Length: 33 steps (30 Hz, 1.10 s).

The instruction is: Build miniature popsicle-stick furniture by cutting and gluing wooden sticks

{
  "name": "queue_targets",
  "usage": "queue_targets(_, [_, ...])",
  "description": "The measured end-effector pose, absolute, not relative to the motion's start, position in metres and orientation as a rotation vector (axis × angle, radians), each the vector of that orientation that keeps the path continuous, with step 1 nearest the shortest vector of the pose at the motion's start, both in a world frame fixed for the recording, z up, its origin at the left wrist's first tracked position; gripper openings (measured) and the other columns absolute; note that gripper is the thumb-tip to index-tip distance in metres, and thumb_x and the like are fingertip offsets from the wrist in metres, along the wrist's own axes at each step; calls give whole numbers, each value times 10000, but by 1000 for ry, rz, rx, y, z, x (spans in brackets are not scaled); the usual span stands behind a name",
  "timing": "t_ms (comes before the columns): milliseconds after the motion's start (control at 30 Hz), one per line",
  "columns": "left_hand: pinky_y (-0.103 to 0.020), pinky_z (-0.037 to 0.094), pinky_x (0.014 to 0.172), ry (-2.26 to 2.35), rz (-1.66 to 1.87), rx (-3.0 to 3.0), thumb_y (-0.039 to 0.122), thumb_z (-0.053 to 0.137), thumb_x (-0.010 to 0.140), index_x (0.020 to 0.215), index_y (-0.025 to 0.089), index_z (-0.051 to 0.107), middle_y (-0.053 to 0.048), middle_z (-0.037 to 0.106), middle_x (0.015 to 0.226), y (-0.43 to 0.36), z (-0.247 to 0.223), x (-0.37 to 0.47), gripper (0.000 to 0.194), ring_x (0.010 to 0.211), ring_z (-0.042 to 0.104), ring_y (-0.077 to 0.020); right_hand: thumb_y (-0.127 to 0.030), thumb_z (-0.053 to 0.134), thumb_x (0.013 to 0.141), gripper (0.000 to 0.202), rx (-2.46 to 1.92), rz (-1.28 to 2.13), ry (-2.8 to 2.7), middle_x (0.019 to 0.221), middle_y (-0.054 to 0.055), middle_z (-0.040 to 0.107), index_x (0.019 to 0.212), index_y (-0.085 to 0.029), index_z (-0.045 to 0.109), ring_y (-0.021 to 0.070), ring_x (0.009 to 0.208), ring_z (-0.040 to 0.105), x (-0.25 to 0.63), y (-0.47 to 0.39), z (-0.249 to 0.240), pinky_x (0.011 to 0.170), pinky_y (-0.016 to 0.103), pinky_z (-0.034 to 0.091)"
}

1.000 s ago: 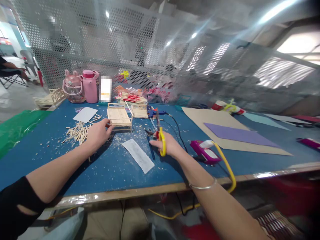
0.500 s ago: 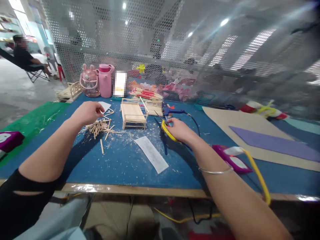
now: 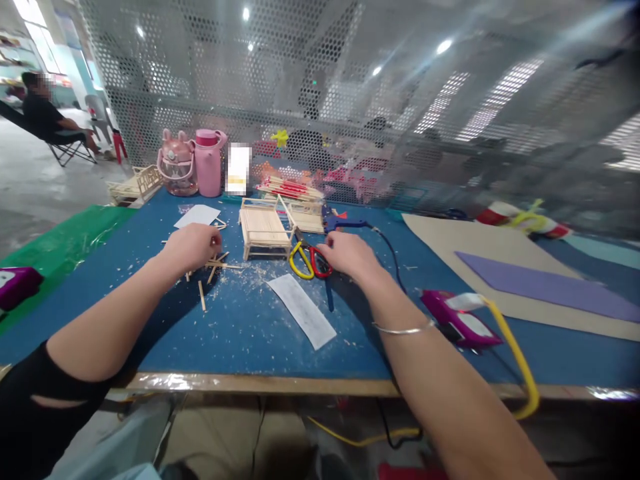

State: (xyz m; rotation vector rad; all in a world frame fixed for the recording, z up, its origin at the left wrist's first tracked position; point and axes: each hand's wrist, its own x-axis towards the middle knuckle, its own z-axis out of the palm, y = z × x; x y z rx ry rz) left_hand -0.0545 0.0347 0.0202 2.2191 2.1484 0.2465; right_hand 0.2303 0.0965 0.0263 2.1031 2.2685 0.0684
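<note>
My left hand point(image 3: 196, 245) is down over a pile of short wooden sticks point(image 3: 212, 265), fingers curled together. Whatever is between them is hidden. A pair of scissors point(image 3: 314, 263) with one yellow and one red handle lies on the blue table, blades pointing away toward a small wooden bench model point(image 3: 266, 230). Right beside the red handle is my right hand point(image 3: 350, 255), its fingers bent and fingertips at the handle's edge; what they grip is hidden. A blue glue gun point(image 3: 345, 224) with a cord lies just beyond this hand. A strip of white paper point(image 3: 303, 311) lies in front.
Pink bottles point(image 3: 208, 163) and red-tipped sticks point(image 3: 290, 189) stand or lie at the back before a perforated metal screen point(image 3: 320, 120). On the right are a purple device point(image 3: 463, 319) with a yellow cable and a purple sheet point(image 3: 545, 283). A person point(image 3: 47, 113) sits far left.
My left hand has come down onto the stick pile, away from the white paper. The scissors, held in my right hand before, now lie turned on the table with both handles showing beside the hand.
</note>
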Motion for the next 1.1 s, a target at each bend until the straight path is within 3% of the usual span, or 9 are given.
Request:
queue_targets(133, [-332, 457, 708, 1786, 611, 2484, 329, 453, 867, 920, 197, 679, -85, 706, 904, 18, 15, -19, 267, 805, 628, -219, -324, 600, 772, 229, 2053, -6, 2140, 967, 155, 685, 917, -152, 643, 270, 886, 640, 273, 89, 24, 659, 304, 438])
queue_targets(300, [-355, 401, 944, 831, 412, 2780, 340, 474, 900, 1125, 212, 605, -91, 629, 1211, -5, -10, 26, 290, 1120, 559, -226, -261, 557, 813, 165, 2015, -44, 2176, 979, 129, 692, 918, -169, 645, 230, 895, 638, 286, 88, 10, 652, 270, 416])
queue_targets(467, [-452, 324, 1002, 1040, 298, 2749, 403, 491, 887, 954, 228, 660, -69, 677, 1125, -9, -15, 28, 252, 1057, 607, -241, -181, 510, 815, 176, 2116, -65, 2149, 935, 209, 682, 835, -101, 666, 261, 859, 641, 281, 85, 13, 639, 291, 403])
queue_targets(600, [-489, 290, 1023, 1187, 265, 2693, 352, 509, 886, 894, 220, 674, -54, 715, 993, -4, -7, 18, 211, 962, 644, -232, -219, 392, 876, 248, 2252, -36, 2197, 883, 142, 677, 957, -121, 605, 211, 777, 618, 291, 79, 27, 596, 268, 387])
queue_targets(733, [-399, 414, 914, 1184, 436, 2658, 304, 441, 914, 967, 186, 663, -75, 698, 993, 1, -5, 15, 257, 942, 633, -222, -301, 384, 871, 234, 2464, -119, 2440, 681, 44, 589, 750, -184, 547, 157, 639, 533, 304, 69, 42, 542, 246, 341])
queue_targets(800, [-351, 457, 838, 1252, 625, 2561, 309, 419, 917, 985, 173, 658, -90, 690, 984, 2, -6, 16, 283, 925, 628, -216, -339, 408, 850, 224, 2533, -423, 2698, 546, -14, 459, 697, -200, 493, 119, 508, 427, 304, 63, 46, 484, 239, 294])
queue_targets(867, [-344, 464, 837, 1316, 822, 2410, 316, 413, 913, 1069, 169, 622, -103, 672, 1039, 1, -7, 18, 299, 959, 616, -214, -391, 438, 829, 208, 2478, -934, 2926, 504, -55, 356, 728, -212, 465, 93, 439, 327, 295, 57, 47, 441, 227, 251])
queue_targets(1000, [-353, 447, 885, 1237, 1007, 2142, 338, 440, 890, 1308, 166, 397, -137, 551, 1265, -8, -8, 30, 455, 1122, 532, -223, -526, 559, 742, 324, 2045, -1909, 2937, 493, -87, 320, 743, -225, 438, 64, 403, 263, 254, 42, 42, 395, 199, 208])
queue_targets(1100, [-306, 473, 680, 1168, 937, 1953, 377, 366, 913, 1070, 168, 502, -69, 640, 863, -15, -11, 40, 295, 767, 591, -180, -520, 581, 752, 329, 1809, -2303, 2914, 478, -96, 330, 742, -226, 434, 57, 398, 264, 221, 29, 36, 383, 180, 210])
